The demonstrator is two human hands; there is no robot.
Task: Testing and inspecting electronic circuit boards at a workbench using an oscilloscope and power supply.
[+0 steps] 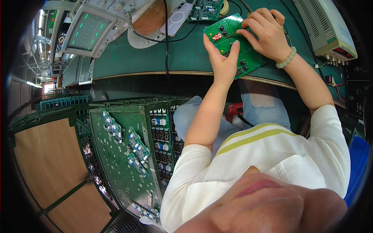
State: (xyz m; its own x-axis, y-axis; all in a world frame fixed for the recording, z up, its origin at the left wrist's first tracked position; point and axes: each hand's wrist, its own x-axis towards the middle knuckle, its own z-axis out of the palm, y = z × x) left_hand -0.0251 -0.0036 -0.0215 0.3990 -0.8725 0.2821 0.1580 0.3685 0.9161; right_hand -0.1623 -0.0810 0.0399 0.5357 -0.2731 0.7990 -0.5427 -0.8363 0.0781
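A green circuit board panel (250,58) with small digit displays and black round buttons lies tilted at the front edge of the green workbench. One display (216,37) glows red; the others are dark. My left hand (224,64) grips the panel's near left side, thumb on top and fingers along its edge. Over the panel's far right part, my right hand (265,33) is closed, its fingers bent and the thumb close to the index finger. What sits between those fingertips is hidden. A thin yellow wire (288,37) runs beside the right hand.
An oscilloscope (86,33) with a lit screen stands at the left, its black cable crossing the bench (186,58). Another circuit board (206,9) lies at the back. A power supply (328,29) stands at the right. Several boards (138,145) rest on a green cabinet (116,171) to my left.
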